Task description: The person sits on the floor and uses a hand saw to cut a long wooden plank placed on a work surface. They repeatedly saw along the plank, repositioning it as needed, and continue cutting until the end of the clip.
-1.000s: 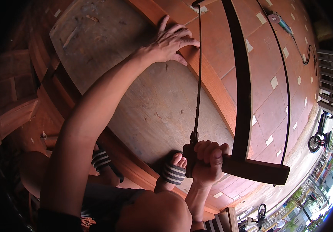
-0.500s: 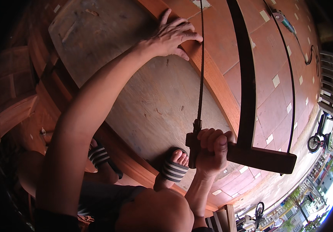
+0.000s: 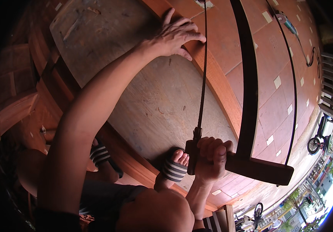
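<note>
My right hand (image 3: 211, 164) is wrapped round the handle end of a wooden frame saw (image 3: 248, 89), near the lower end of its thin blade (image 3: 204, 83). The saw stretches away from me, with a dark middle bar and a cord along its right side. The blade crosses a reddish wooden rail (image 3: 224, 96) beside my left hand. My left hand (image 3: 176, 38) rests with fingers spread on this rail, its index fingertip close to the blade. The saw's far end lies beyond the upper edge of the picture.
A worn plywood panel (image 3: 151, 96) lies under my left arm. My sandalled foot (image 3: 175, 169) is on it. Wooden furniture parts (image 3: 15, 100) stand at left. A teal power tool (image 3: 286, 24) with a cord lies on the tiled floor (image 3: 272, 100). Motorbikes (image 3: 318, 141) are outside at right.
My right hand has drawn the saw a short way toward me, and its handle end sits lower. The left hand keeps its place on the rail.
</note>
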Demonstrator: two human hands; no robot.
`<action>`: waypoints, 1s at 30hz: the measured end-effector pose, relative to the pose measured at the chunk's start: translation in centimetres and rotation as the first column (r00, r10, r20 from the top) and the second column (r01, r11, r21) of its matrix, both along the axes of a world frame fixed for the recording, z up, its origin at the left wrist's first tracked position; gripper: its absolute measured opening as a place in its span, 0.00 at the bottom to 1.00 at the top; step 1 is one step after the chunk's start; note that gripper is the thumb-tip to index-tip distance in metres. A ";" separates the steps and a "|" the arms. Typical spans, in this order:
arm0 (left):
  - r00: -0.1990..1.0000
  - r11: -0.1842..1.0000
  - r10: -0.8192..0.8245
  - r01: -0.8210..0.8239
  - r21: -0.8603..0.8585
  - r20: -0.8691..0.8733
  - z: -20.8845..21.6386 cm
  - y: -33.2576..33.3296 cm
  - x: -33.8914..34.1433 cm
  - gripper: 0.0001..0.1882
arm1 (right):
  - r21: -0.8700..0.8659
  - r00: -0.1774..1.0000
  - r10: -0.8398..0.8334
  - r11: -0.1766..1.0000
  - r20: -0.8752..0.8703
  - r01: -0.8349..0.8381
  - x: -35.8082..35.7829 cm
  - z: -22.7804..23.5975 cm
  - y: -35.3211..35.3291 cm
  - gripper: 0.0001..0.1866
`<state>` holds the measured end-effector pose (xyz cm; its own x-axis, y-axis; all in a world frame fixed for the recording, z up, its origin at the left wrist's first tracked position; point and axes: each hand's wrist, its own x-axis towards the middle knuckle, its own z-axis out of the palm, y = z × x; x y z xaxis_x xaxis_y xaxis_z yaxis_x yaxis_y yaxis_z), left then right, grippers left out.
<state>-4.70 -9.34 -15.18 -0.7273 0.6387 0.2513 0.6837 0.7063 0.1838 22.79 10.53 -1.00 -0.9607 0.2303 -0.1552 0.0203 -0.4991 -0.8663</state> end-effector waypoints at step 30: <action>0.987 0.967 0.149 -0.159 0.197 0.067 1.9 0.7 0.2 0.43 | 0.023 0.995 -0.083 0.996 0.056 0.082 -8.3 -2.8 -0.1 0.17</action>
<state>-4.52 -8.67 -13.23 -0.8283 0.4580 0.3228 0.5553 0.7474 0.3647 14.53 10.46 -3.78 -0.9280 0.3120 -0.2037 0.0296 -0.4832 -0.8750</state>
